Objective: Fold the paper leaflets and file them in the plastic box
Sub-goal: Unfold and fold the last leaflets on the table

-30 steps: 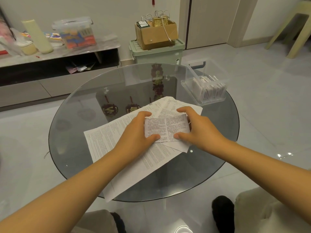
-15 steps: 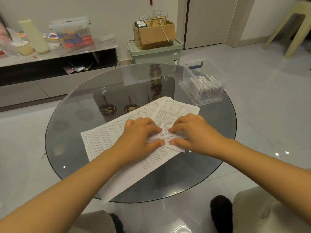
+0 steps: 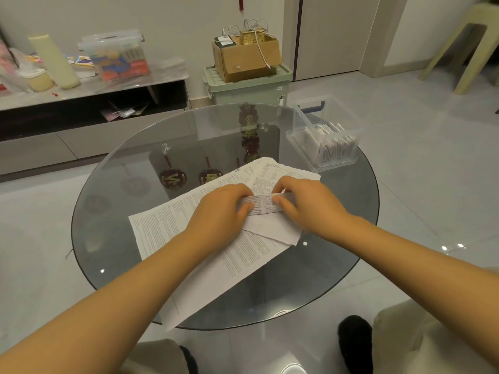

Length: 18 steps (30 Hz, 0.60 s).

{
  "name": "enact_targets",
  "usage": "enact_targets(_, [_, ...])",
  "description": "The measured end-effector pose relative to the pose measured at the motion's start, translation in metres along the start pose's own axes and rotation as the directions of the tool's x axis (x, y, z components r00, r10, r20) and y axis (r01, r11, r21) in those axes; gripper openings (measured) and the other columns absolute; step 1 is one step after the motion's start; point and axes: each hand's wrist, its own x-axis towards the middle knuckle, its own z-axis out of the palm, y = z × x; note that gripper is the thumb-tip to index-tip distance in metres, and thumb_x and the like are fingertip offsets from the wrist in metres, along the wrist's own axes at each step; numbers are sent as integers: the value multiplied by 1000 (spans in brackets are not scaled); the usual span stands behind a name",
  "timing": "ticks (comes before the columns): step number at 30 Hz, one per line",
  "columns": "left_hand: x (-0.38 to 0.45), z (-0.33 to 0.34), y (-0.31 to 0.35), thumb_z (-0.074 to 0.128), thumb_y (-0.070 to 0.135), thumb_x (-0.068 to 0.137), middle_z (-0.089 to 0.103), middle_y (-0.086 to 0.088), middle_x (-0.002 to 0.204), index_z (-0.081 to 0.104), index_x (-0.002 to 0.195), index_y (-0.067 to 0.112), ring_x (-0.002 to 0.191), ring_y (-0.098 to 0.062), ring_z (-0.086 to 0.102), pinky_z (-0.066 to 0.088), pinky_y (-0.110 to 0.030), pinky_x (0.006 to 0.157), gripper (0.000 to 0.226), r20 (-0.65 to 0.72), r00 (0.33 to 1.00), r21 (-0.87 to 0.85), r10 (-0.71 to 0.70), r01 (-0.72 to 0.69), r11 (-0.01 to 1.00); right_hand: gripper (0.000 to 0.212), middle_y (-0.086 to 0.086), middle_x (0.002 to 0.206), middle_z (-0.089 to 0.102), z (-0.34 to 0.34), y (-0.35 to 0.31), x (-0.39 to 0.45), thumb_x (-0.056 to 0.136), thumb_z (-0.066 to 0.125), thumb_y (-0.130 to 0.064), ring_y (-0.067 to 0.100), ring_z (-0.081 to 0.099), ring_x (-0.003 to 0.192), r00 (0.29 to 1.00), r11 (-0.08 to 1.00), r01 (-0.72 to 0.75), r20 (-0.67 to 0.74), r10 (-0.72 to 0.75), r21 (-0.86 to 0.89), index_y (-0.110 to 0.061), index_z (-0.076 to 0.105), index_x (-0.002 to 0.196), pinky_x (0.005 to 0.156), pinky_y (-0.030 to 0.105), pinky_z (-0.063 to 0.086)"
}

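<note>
A narrow folded strip of printed leaflet (image 3: 261,204) lies between both hands, above a pile of unfolded leaflets (image 3: 189,233) on the round glass table (image 3: 121,168). My left hand (image 3: 221,209) pinches the strip's left end with curled fingers. My right hand (image 3: 305,203) pinches its right end. A clear plastic box (image 3: 305,143) stands at the table's far right, holding several folded leaflets upright. A smaller white sheet (image 3: 272,229) sticks out under my right hand.
Behind the table stand a green storage bin (image 3: 248,86) with a cardboard box (image 3: 245,58) on top, and a low cabinet (image 3: 89,103) on the left bearing containers. A pale plastic stool (image 3: 469,44) is at the far right. My knees show below the table's near edge.
The folded leaflet was wider a second ago; both hands pressed it down and folded it again into a narrow strip. The view shifted slightly.
</note>
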Motion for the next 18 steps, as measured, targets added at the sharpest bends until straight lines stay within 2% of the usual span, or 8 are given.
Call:
enact_targets(4, [4, 3, 1, 62, 23, 89, 52, 7, 113, 54, 113, 26, 101, -9, 49, 35, -18, 85, 25, 4, 994, -118, -112, 111, 987, 26, 0, 113, 58, 8, 3, 6, 89, 60, -29, 19, 51, 107, 998, 996, -67, 15, 66, 65, -27, 56, 114, 87, 34, 45])
enact_targets(7, [7, 5, -3, 66, 22, 86, 43, 8, 113, 59, 106, 28, 111, -12, 42, 35, -24, 98, 21, -18, 993, -105, -115, 113, 988, 21, -3, 116, 50, 13, 6, 9, 88, 61, -31, 18, 39, 113, 999, 999, -37, -29, 36, -16, -29, 63, 109, 93, 27, 30])
enact_targets(10, [9, 5, -5, 67, 23, 86, 46, 11, 101, 70, 96, 26, 109, -13, 43, 35, -32, 103, 11, -38, 998, -29, -44, 43, 999, 21, -7, 115, 54, 11, 8, 10, 90, 58, -33, 17, 35, 113, 999, 990, 42, -3, -43, -138, -29, 68, 107, 94, 27, 20])
enact_targets(12, [9, 5, -5, 68, 33, 84, 54, 11, 97, 71, 99, 24, 99, -11, 49, 41, -33, 97, 18, 2, 1000, -8, 16, -16, 1000, 24, -7, 114, 57, 7, 9, 11, 89, 59, -35, 17, 39, 113, 996, 989, 76, 57, -69, -124, -29, 68, 110, 94, 27, 25])
enact_targets(15, [8, 3, -3, 67, 46, 80, 58, 12, 101, 68, 105, 26, 95, -7, 50, 44, -25, 84, 32, 24, 998, 45, 55, -56, 997, 30, -6, 115, 59, 1, 11, 10, 85, 63, -40, 16, 46, 111, 991, 993, 97, 101, -90, -69, -29, 68, 112, 90, 27, 36])
enact_targets(18, [8, 3, -3, 62, 45, 85, 61, 11, 103, 69, 107, 27, 98, -8, 52, 44, -24, 81, 28, -15, 991, 102, 132, -130, 986, 31, -5, 112, 62, 1, 11, 7, 90, 56, -42, 17, 50, 107, 982, 963, 181, 84, -167, -200, -28, 66, 115, 86, 29, 40])
